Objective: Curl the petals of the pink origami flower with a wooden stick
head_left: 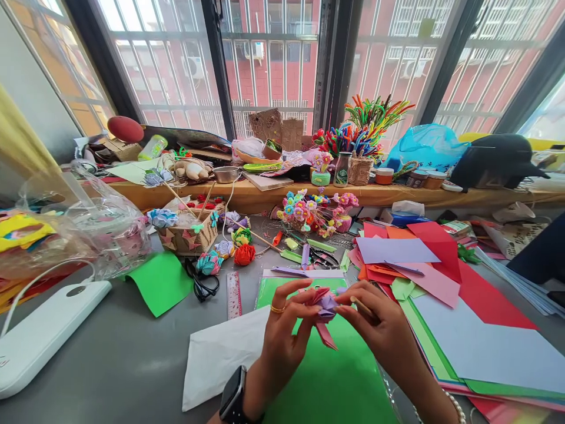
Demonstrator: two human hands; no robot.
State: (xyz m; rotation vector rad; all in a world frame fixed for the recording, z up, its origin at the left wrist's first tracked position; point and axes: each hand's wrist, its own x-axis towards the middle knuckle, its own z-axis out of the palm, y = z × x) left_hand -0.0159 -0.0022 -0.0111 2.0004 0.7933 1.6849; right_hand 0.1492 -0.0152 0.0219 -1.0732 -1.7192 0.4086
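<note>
The left hand (282, 330), with a ring and a watch at the wrist, pinches a small folded paper flower (325, 306) from the left; its petals are purple and pink, with a pink point hanging below. The right hand (379, 324) grips it from the right and holds a thin stick (362, 305). The flower hovers over a green sheet (326, 383); fingers hide its middle.

Left hand (286, 330) and right hand (379, 330) pinch a folded paper flower (325, 307), pink and purple, above green paper (326, 383) on the grey bench (110, 359). Right hand also holds a thin stick (362, 305).
</note>
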